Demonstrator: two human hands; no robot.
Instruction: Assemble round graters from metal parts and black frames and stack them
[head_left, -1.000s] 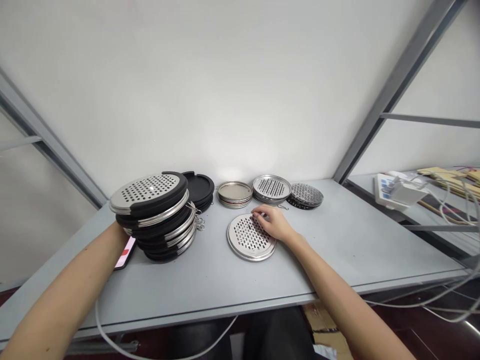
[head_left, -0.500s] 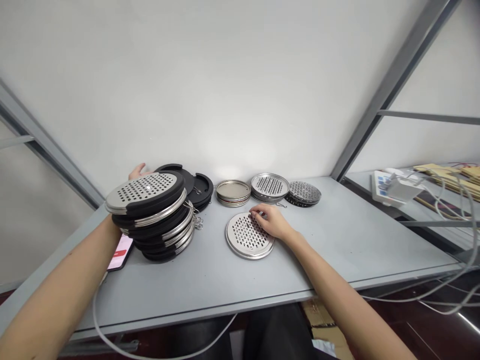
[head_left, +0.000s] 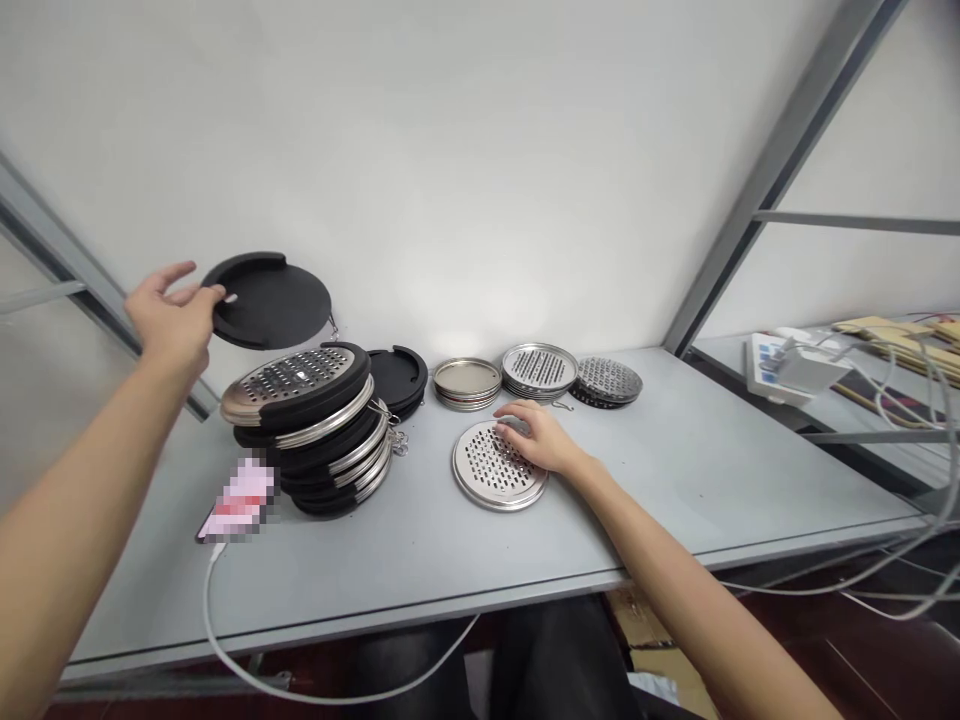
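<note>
My left hand (head_left: 169,310) holds a black round lid (head_left: 268,299) by its left edge, lifted in the air above a leaning stack of assembled grater discs (head_left: 311,430) with black rims. My right hand (head_left: 541,437) rests palm down, fingers spread, on the far right part of a single perforated steel disc (head_left: 495,468) lying flat on the grey table (head_left: 675,480).
Behind lie a low pile of black lids (head_left: 401,377), a stack of plain steel rings (head_left: 467,383), a stack of perforated steel discs (head_left: 540,372) and a dark perforated disc (head_left: 611,381). A phone (head_left: 238,500) with a white cable (head_left: 247,660) lies left of the stack. Boxes and cables sit far right.
My left hand came out from behind the stack and lifted a black lid up and to the left. My right hand stayed on the steel disc.
</note>
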